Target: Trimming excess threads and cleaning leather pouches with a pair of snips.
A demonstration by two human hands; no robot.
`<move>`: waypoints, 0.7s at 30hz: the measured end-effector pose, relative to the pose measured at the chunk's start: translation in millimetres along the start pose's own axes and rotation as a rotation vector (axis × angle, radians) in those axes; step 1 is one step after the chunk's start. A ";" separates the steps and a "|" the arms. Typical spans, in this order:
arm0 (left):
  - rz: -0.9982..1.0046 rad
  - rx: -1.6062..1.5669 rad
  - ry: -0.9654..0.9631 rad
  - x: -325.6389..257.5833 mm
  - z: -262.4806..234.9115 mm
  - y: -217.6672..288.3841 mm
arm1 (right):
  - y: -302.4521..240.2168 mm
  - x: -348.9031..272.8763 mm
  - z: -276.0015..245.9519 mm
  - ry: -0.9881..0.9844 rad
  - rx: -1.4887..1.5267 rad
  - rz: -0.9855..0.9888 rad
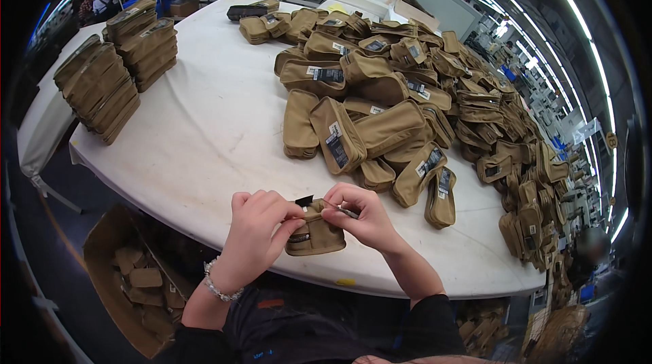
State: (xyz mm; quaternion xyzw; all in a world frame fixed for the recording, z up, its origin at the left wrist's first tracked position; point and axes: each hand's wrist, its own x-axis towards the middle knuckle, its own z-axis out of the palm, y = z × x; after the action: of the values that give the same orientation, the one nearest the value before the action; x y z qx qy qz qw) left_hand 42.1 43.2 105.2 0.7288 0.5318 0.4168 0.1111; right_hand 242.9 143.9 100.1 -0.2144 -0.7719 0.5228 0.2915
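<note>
A small tan zip pouch (pixel 319 238) lies at the near edge of the table, its dark zipper facing me. My left hand (pixel 261 223) pinches the pouch's upper left side. Across from it, my right hand (pixel 361 214) is closed round a thin metal tool (pixel 348 212) whose kind I cannot make out, with the fingertips at the pouch's top right. Between both hands a black tab (pixel 303 200) sticks up from the pouch. My fingers hide part of the pouch's top.
A large heap of tan pouches (pixel 380 79) covers the table's right and far side. Neat stacks of pouches (pixel 98 89) stand at the far left. Below the table's left edge is a cardboard box (pixel 109 242) holding more tan pieces. White cloth (pixel 204 106) covers the table.
</note>
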 end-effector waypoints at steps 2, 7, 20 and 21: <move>0.031 0.032 0.098 -5.9 5.5 -0.8 | 3.7 -2.7 4.0 0.042 0.110 0.033; 0.087 0.171 0.098 -9.3 9.8 13.2 | -0.6 -8.6 12.9 0.252 0.294 0.178; 0.085 0.167 -0.030 -8.4 22.4 9.3 | 14.8 -26.6 15.3 0.318 0.385 0.184; 0.107 0.156 -0.037 -8.4 23.7 6.7 | 13.6 -28.1 11.7 0.283 0.418 0.244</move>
State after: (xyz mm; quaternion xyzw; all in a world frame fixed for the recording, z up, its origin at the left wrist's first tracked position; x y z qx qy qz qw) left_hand 63.1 39.8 90.2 0.7701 0.5209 0.3659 0.0411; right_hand 256.1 123.0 77.7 -0.3119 -0.5676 0.6666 0.3691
